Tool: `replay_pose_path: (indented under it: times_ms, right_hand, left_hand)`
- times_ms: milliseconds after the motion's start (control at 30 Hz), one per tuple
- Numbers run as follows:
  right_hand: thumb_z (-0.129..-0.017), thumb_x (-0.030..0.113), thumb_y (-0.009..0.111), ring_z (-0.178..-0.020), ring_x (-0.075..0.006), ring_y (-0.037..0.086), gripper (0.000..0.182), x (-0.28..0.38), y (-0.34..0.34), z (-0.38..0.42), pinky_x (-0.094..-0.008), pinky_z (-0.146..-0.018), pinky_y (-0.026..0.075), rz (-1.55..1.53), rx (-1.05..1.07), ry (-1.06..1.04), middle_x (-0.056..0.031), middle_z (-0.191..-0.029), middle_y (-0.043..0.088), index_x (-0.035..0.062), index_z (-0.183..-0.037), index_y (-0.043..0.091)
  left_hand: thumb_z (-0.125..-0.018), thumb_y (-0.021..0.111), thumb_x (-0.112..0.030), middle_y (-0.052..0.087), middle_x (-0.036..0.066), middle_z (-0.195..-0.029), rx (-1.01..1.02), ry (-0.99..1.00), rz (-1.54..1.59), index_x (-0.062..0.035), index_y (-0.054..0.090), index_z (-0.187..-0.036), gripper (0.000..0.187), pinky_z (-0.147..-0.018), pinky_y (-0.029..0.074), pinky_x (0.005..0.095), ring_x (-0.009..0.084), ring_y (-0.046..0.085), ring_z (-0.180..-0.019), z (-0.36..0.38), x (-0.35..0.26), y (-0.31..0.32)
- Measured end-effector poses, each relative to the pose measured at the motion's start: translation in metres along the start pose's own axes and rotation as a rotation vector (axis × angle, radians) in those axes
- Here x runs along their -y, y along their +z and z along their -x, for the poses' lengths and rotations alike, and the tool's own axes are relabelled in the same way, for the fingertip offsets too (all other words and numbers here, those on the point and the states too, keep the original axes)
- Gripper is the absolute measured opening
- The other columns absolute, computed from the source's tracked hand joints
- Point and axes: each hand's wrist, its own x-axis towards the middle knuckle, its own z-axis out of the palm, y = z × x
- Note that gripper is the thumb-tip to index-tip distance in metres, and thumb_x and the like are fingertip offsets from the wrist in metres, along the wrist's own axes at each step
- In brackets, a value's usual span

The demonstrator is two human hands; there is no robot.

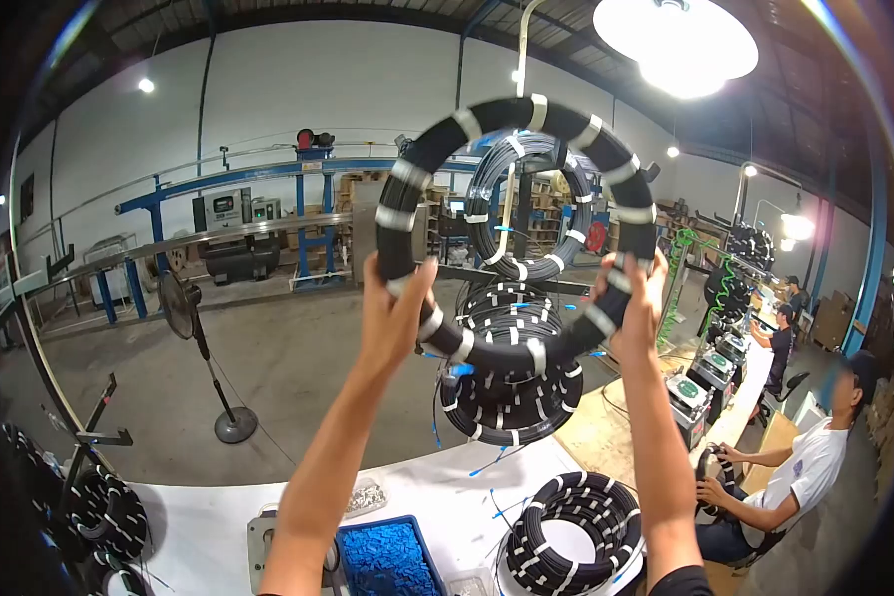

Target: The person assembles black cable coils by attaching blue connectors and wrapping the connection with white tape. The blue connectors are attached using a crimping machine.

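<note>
Both my hands hold up a black coil [487, 356] bound with white bands, raised in front of me. My left hand [395, 308] grips its lower left side, and my right hand [638, 298] grips its lower right side. Behind it, a similar coil [483, 204] hangs on a stand, above a stack of banded coils [512, 422] with blue-tipped ends. More coils [546, 556] are piled on the white table below my right forearm.
A blue tray [387, 556] of small blue pieces and a clear container [366, 497] sit on the white table [209, 517]. Coils [109, 517] hang at left. A fan [184, 308] stands beyond. At right, a seated person [810, 477] handles a coil.
</note>
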Motion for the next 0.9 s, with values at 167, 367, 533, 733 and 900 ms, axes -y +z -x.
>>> replay_pose_path:
  times_ms: [167, 367, 533, 733, 900]
  right_hand:
    - [-0.091, 0.019, 0.066, -0.062, -0.0176, 0.058, 0.05, -0.017, 0.004, -0.093, -0.0327, -0.051, 0.051, 0.004, -0.029, 0.0, -0.0106, -0.087, 0.061, 0.0125, -0.128, 0.032]
    - [-0.09, 0.024, 0.069, -0.06, -0.0169, 0.058, 0.047, -0.064, -0.017, -0.146, -0.0327, -0.049, 0.051, 0.072, -0.098, 0.042, -0.0093, -0.084, 0.06, 0.0143, -0.121, 0.036]
    - [-0.091, 0.026, 0.069, -0.058, -0.0174, 0.059, 0.045, -0.101, -0.051, -0.16, -0.0327, -0.048, 0.051, 0.081, -0.14, 0.1, -0.0098, -0.084, 0.061, 0.0146, -0.119, 0.036]
    - [-0.092, 0.025, 0.067, -0.058, -0.0172, 0.058, 0.047, -0.152, -0.078, -0.159, -0.0331, -0.047, 0.052, 0.107, -0.162, 0.135, -0.0092, -0.083, 0.062, 0.0143, -0.124, 0.034]
    - [-0.094, 0.026, 0.065, -0.058, -0.0167, 0.059, 0.05, -0.17, -0.077, -0.164, -0.032, -0.047, 0.053, 0.147, -0.155, 0.111, -0.0086, -0.084, 0.061, 0.0118, -0.13, 0.032]
  left_hand:
    - [-0.09, 0.069, -0.027, 0.054, 0.0, -0.074, 0.027, 0.11, -0.144, 0.0021, 0.049, -0.106, 0.039, -0.055, 0.043, 0.0278, 0.0074, 0.05, -0.064, -0.104, 0.032, 0.032]
    - [-0.091, 0.065, -0.035, 0.058, 0.002, -0.061, 0.075, 0.026, -0.311, 0.0027, 0.064, -0.072, 0.042, -0.054, 0.051, 0.0302, 0.011, 0.054, -0.053, -0.157, 0.062, 0.055]
    - [-0.088, 0.068, -0.039, 0.072, 0.015, -0.078, 0.015, 0.066, -0.412, 0.0084, 0.064, -0.091, 0.047, -0.06, 0.056, 0.033, 0.0202, 0.071, -0.067, -0.174, 0.11, 0.069]
    - [-0.09, 0.066, -0.038, 0.07, 0.013, -0.078, -0.031, 0.078, -0.486, 0.0086, 0.068, -0.096, 0.047, -0.07, 0.051, 0.0353, 0.022, 0.067, -0.073, -0.171, 0.161, 0.069]
    - [-0.089, 0.068, -0.035, 0.066, 0.021, -0.102, -0.05, 0.091, -0.46, 0.0092, 0.049, -0.119, 0.056, -0.082, 0.05, 0.0348, 0.0272, 0.066, -0.094, -0.174, 0.175, 0.066]
